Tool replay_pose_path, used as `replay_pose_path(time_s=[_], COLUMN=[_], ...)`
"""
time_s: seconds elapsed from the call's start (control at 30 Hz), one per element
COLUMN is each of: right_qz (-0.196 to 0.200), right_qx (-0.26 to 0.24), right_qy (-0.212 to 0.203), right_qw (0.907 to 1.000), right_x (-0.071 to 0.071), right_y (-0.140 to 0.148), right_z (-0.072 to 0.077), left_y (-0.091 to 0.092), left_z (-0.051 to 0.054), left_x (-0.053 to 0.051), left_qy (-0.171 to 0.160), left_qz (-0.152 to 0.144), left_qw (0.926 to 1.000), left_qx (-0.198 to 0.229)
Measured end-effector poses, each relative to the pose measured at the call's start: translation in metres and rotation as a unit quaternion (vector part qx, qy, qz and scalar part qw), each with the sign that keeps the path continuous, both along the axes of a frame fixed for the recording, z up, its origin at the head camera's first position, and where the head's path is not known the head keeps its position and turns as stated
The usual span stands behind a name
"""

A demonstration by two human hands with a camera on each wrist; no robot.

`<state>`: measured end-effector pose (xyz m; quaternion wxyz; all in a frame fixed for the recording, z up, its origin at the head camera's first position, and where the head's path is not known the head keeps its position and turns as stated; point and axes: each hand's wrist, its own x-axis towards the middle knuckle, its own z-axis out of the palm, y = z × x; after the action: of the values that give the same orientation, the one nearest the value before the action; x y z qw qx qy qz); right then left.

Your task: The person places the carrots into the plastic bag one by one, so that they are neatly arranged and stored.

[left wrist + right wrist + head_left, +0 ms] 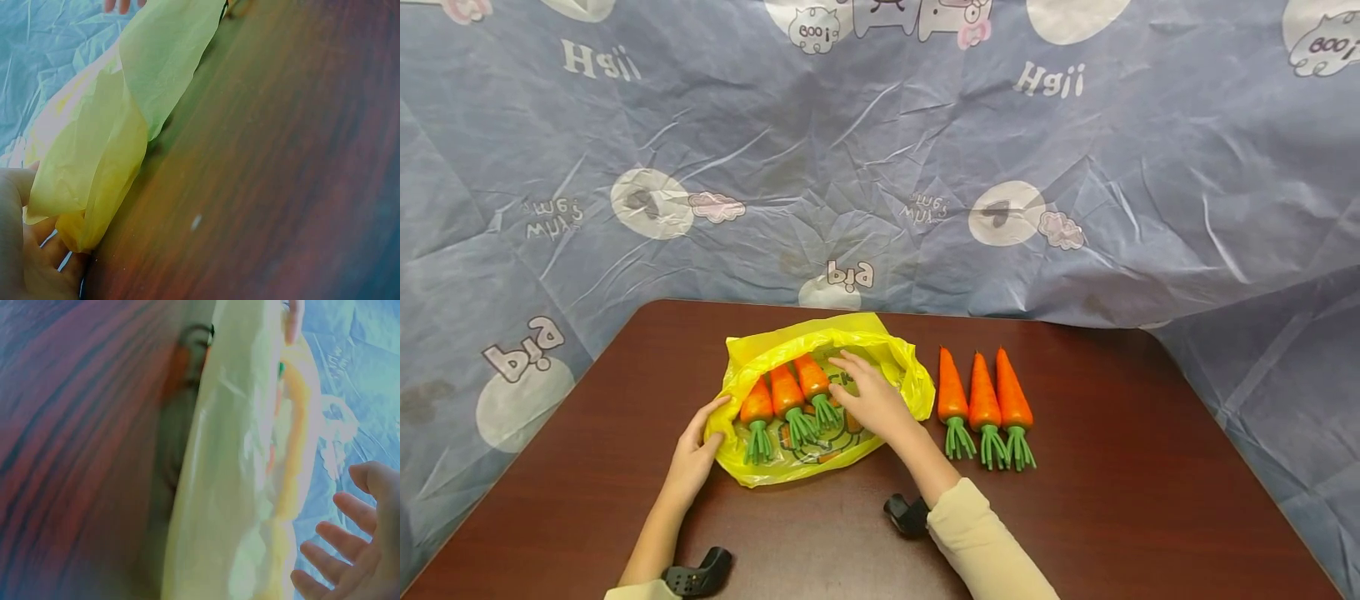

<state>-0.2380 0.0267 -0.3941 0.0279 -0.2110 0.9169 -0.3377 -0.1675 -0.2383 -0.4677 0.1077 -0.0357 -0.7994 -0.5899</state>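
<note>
A yellow plastic bag (917,385) lies on the table with its mouth spread towards me. Inside it, three orange carrots (786,390) lie side by side, green tops towards me. The bag's left edge is held by my left hand (692,458); in the left wrist view the yellow plastic (112,144) runs between thumb and fingers. My right hand (880,404) hovers over the bag's opening, right of the carrots, its fingers spread and holding nothing. The right wrist view shows those loose fingers (340,531) beside the bag. Right of the bag lie three more carrots (983,404) in a row.
The brown wooden table (1120,500) has its far edge just behind the bag. A grey-blue printed cloth (880,125) hangs behind and along both sides. Black wrist devices (700,573) are worn on both forearms.
</note>
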Motion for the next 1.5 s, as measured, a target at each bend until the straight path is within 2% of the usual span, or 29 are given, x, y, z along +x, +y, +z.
replay_pose_path(time_s=[0.27, 0.4, 0.87, 0.97, 1.27, 1.5], right_qz=[-0.031, -0.044, -0.093, -0.112, -0.164, -0.153], right_qx=[0.006, 0.012, 0.015, 0.012, -0.001, -0.034], right_qy=[0.076, 0.098, 0.111, 0.108, 0.101, 0.06], right_qw=[0.9966, 0.9941, 0.9894, 0.9877, 0.9813, 0.9859], right_x=[0.01, 0.015, 0.031, 0.034, 0.038, 0.033], right_y=[0.026, 0.042, 0.113, 0.133, 0.182, 0.201], right_z=[0.009, 0.013, 0.022, 0.019, -0.004, -0.014], left_y=[0.001, 0.001, 0.002, 0.001, -0.001, 0.001], left_z=[-0.002, -0.001, 0.001, 0.001, 0.002, -0.001], left_x=[-0.002, 0.0, 0.001, 0.001, 0.003, 0.002], left_qy=[0.011, 0.006, 0.005, 0.005, 0.004, 0.007], left_qz=[0.0, 0.002, 0.008, 0.008, 0.001, 0.006], left_qw=[0.9999, 1.0, 0.9999, 0.9999, 1.0, 1.0], left_qx=[0.004, 0.003, -0.004, -0.004, -0.001, -0.003])
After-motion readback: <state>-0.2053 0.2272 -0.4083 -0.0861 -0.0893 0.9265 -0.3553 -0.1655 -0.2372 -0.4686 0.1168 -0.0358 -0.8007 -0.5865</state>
